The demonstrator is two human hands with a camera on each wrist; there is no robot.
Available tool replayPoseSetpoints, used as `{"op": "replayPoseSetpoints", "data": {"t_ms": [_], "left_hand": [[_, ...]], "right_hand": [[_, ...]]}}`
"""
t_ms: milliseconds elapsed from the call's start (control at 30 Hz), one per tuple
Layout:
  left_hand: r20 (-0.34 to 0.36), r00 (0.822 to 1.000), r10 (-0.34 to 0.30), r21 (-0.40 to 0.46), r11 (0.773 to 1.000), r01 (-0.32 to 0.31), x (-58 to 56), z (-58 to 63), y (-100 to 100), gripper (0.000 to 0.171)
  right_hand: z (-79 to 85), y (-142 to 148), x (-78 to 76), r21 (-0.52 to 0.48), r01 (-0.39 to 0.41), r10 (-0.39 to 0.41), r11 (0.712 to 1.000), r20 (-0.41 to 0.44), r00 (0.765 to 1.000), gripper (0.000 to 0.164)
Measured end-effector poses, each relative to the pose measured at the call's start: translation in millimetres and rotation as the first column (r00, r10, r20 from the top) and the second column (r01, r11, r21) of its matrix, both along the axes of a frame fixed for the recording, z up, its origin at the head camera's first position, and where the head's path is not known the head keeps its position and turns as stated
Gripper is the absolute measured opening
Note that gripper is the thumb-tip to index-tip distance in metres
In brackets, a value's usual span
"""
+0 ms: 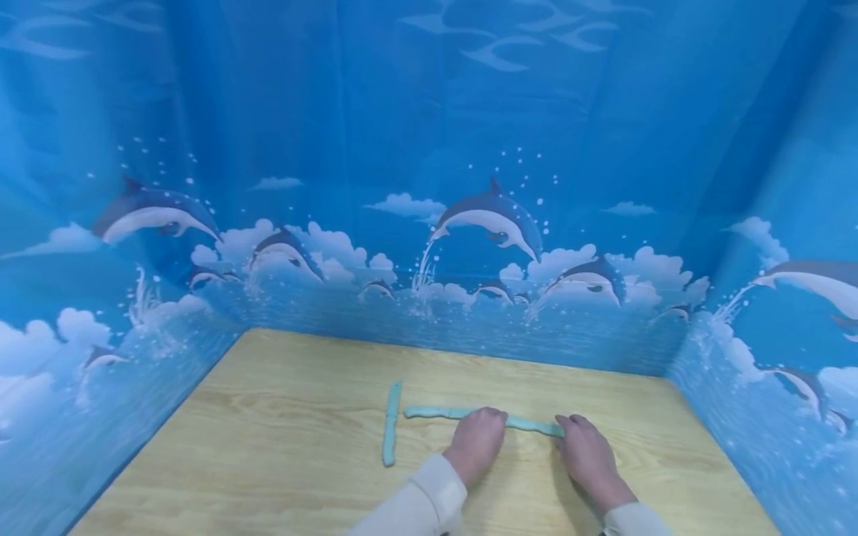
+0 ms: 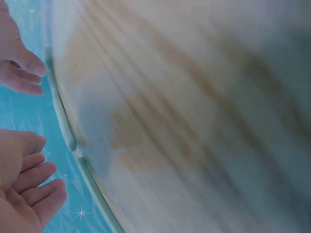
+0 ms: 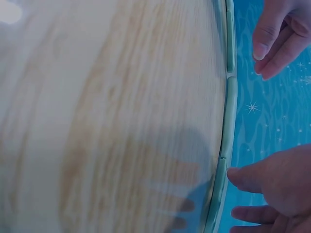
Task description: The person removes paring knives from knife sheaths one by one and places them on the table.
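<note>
Three mint-green knife-shaped pieces, each with a wavy-edged handle part, lie on the wood-grain table. One knife-shaped piece (image 1: 392, 424) points away from me at the left. Two more form a row across the table: the left piece (image 1: 436, 412) and the right piece (image 1: 534, 425). My left hand (image 1: 477, 443) is over the middle of the row; its fingers (image 2: 39, 182) are loosely bent with nothing between them. At the row's right end is my right hand (image 1: 590, 454); its thumb appears to touch the right piece (image 3: 216, 194) in the right wrist view, with its fingers apart.
The wood-grain table (image 1: 268, 432) extends around the pieces. A blue curtain (image 1: 402, 149) printed with dolphins and clouds stands along its back and sides. Both wrist views show a narrow gap between the two pieces in the row.
</note>
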State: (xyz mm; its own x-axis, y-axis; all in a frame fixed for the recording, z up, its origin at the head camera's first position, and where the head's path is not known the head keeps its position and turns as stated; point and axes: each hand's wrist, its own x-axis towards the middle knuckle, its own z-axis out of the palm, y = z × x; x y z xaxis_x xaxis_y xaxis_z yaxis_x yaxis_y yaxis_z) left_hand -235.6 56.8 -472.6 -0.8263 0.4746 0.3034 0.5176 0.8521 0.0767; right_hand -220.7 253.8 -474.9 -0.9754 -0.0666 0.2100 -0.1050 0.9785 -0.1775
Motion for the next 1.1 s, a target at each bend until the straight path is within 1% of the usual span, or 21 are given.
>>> {"op": "replayPoseSetpoints", "data": {"t_ms": [67, 167, 333, 433, 600, 700, 867, 967, 1100], "left_hand": [[-0.010, 1.000, -0.002, -0.032, 0.999, 0.002, -0.9, 1.5, 0, 0.012], [-0.014, 1.000, -0.007, -0.073, 0.997, 0.006, -2.3, 2.0, -1, 0.013], [0.006, 1.000, -0.006, -0.132, 0.991, 0.007, -4.7, 0.9, 3, 0.023], [0.012, 1.000, -0.009, -0.146, 0.989, 0.011, -5.7, -1.0, 6, 0.027], [0.018, 1.000, -0.012, -0.170, 0.985, 0.015, -6.8, -2.7, 9, 0.030], [0.009, 1.000, -0.022, -0.218, 0.976, 0.023, -8.1, -2.0, 11, 0.031], [-0.005, 1.000, -0.027, -0.290, 0.957, 0.024, -10.4, -1.4, 12, 0.034], [-0.008, 1.000, -0.025, -0.288, 0.957, 0.021, -11.7, -2.7, 14, 0.034], [-0.002, 0.999, -0.042, -0.264, 0.964, 0.040, -11.8, -5.6, 19, 0.035]], "right_hand": [[-1.0, 1, -1.3, -0.004, -0.006, 0.006, 1.000, -0.006, 1.000, 0.037], [-2.8, 1, -2.6, -0.010, 0.009, -0.009, 1.000, 0.013, 1.000, 0.037], [-5.0, 1, -3.7, -0.017, 0.043, -0.043, 0.999, 0.040, 0.998, 0.034], [-5.0, 2, -4.5, -0.021, 0.047, -0.046, 0.999, 0.047, 0.998, 0.032], [-4.3, 2, -5.3, -0.026, 0.041, -0.039, 0.999, 0.048, 0.998, 0.030], [-4.0, 3, -5.8, -0.029, 0.044, -0.043, 0.999, 0.045, 0.998, 0.028], [-3.0, 2, -7.7, -0.022, 0.045, -0.043, 0.999, 0.069, 0.997, 0.028], [-2.5, 2, -9.1, -0.010, 0.042, -0.041, 0.999, 0.070, 0.997, 0.028], [-3.1, 5, -8.9, -0.004, 0.042, -0.041, 0.999, 0.068, 0.997, 0.026]]}}
